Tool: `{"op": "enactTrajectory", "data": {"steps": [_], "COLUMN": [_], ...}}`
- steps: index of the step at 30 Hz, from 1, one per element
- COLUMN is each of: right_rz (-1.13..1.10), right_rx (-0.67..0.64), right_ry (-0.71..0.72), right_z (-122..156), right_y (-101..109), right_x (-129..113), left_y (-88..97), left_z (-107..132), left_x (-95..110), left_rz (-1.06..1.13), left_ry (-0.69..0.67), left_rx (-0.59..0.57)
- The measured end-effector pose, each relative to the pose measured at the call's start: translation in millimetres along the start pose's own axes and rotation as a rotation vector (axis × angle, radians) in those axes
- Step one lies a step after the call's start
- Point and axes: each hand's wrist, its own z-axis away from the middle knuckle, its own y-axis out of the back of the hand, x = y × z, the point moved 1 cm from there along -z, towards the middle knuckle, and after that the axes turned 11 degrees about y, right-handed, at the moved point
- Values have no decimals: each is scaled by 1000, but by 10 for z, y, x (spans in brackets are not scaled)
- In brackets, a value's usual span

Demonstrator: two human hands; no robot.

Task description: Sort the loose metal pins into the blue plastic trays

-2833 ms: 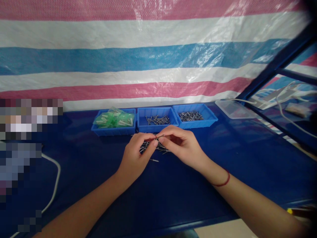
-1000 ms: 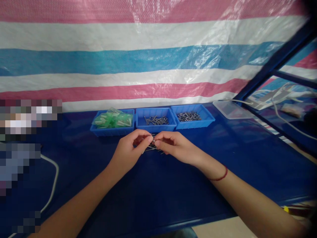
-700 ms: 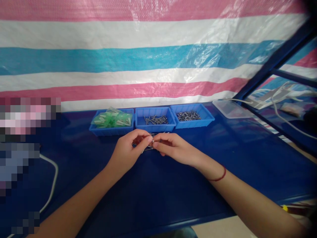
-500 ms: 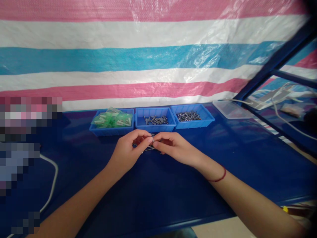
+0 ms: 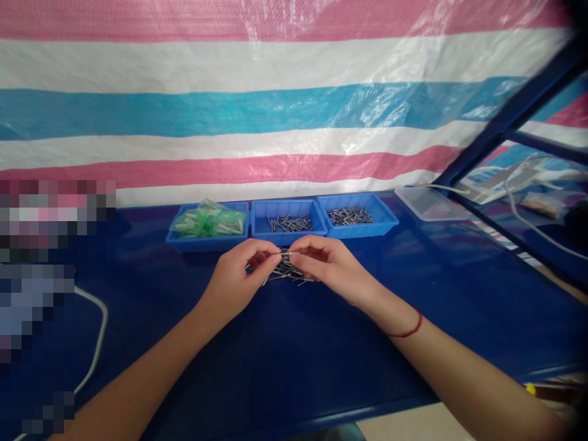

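A thin metal pin (image 5: 285, 253) is held level between my two hands, its ends covered by my fingertips. My left hand (image 5: 241, 267) pinches one end with thumb and forefinger. The other end is in the pinch of my right hand (image 5: 327, 267), whose remaining fingers curl underneath. Directly below lies a loose pile of metal pins (image 5: 287, 269) on the blue tabletop (image 5: 294, 343), some thin and some with a thicker section. My hands partly hide this pile.
Behind my hands stand three blue bins in a row: a left bin (image 5: 206, 244) with green plastic bags, a middle bin (image 5: 285, 235) and a right bin (image 5: 362, 230) with metal pins. A clear plastic lid or tray (image 5: 429, 205) lies farther right. A white cable (image 5: 101, 324) runs at left.
My right hand has shifted slightly right and up, away from my left fingertips. The pin now shows between them, and more of the pile below is visible.
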Motion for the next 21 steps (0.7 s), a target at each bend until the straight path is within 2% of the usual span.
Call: {"op": "enactTrajectory", "data": {"steps": [9,12,14,16,21], "right_rz": [168,249,196,49,-430], "right_rx": [84,75,91,184,605], "right_ry": [219,241,196,106,-49], "right_z": [63,71,53,15,-116], "right_y": [8,-8,2,64,455], "right_x": [20,-22,-28,-8,63], "left_y": [-24,-36,-40,-37,-18], "left_z": [3,10,16,21,18], "left_x": [20,10,9,10,0], "left_rz": [-50,-43,-34,-18,-41], "left_ry": [-23,-30,-30,-25,-30], "left_rx": [-24,-48,-50,-40,-21]}}
